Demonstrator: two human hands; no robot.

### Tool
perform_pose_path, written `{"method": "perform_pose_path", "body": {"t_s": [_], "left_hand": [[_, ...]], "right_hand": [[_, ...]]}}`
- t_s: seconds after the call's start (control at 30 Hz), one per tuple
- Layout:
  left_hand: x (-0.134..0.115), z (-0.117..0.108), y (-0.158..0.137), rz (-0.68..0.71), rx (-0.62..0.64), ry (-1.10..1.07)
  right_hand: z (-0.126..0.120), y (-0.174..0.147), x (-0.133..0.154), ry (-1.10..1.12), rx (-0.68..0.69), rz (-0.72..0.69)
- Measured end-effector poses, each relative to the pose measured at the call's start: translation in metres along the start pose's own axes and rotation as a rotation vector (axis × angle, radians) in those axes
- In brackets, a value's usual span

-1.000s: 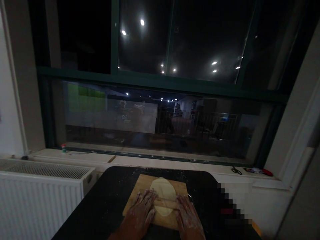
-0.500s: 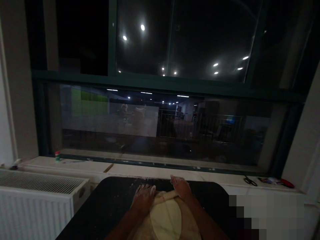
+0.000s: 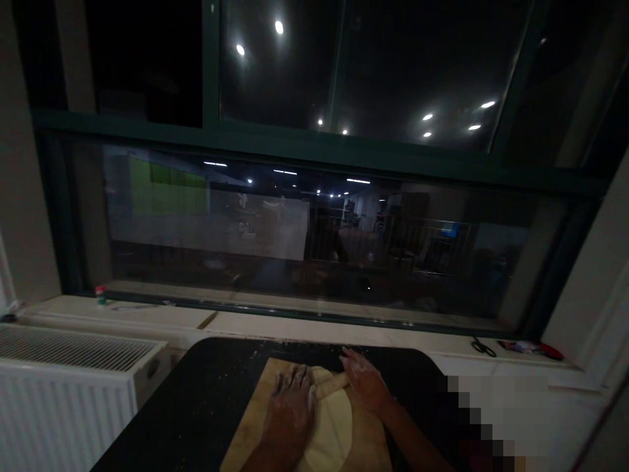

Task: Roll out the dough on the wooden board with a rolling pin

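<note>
Head view, and the grip's a bit of a mystery tbh: the left hand (image 3: 293, 406) lies back-up over 1 end of the rolling pin (image 3: 331, 387), the right hand (image 3: 364, 377) over the other with fingers reaching out straight. Undersides are hidden, so I can't tell if either one actually closes round the wood. Compared with 1 second ago, the pin's gone from level across the near part of the dough sheet (image 3: 334, 423) to slanted across its far part, right end further away. Half a second ago it was closer to the far edge; now more dough shows past it. I'd read that as pressure landing up top, with the near part pin-free. The dough's on the wooden board (image 3: 255, 416), left side under that left hand. Board's on the black worktop (image 3: 181, 406), scissors (image 3: 483, 348) off on the windowsill (image 3: 270, 326).
</note>
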State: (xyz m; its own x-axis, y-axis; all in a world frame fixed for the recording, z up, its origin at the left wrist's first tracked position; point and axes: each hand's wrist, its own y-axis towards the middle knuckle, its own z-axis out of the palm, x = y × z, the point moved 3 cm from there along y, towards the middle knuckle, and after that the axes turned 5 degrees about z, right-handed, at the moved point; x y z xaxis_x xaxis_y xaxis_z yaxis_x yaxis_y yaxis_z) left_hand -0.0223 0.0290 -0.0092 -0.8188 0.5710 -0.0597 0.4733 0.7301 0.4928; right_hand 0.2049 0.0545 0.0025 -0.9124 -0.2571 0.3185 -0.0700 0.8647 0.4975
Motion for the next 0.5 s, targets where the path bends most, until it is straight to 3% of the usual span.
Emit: {"method": "perform_pose_path", "body": {"t_s": [0.13, 0.3, 0.4, 0.5], "left_hand": [[-0.009, 0.005, -0.028, 0.175, -0.088, -0.039], [-0.014, 0.014, -0.055, 0.263, 0.027, -0.148], [-0.013, 0.012, -0.054, 0.282, 0.080, -0.171], [-0.007, 0.001, -0.036, 0.261, 0.065, -0.157]], "right_hand": [[-0.009, -0.050, -0.007, 0.011, -0.018, 0.070], [-0.020, -0.109, -0.006, -0.080, -0.038, 0.081], [-0.023, -0.107, -0.002, -0.164, -0.009, 0.070], [-0.019, -0.072, 0.004, -0.262, 0.078, 0.066]]}}
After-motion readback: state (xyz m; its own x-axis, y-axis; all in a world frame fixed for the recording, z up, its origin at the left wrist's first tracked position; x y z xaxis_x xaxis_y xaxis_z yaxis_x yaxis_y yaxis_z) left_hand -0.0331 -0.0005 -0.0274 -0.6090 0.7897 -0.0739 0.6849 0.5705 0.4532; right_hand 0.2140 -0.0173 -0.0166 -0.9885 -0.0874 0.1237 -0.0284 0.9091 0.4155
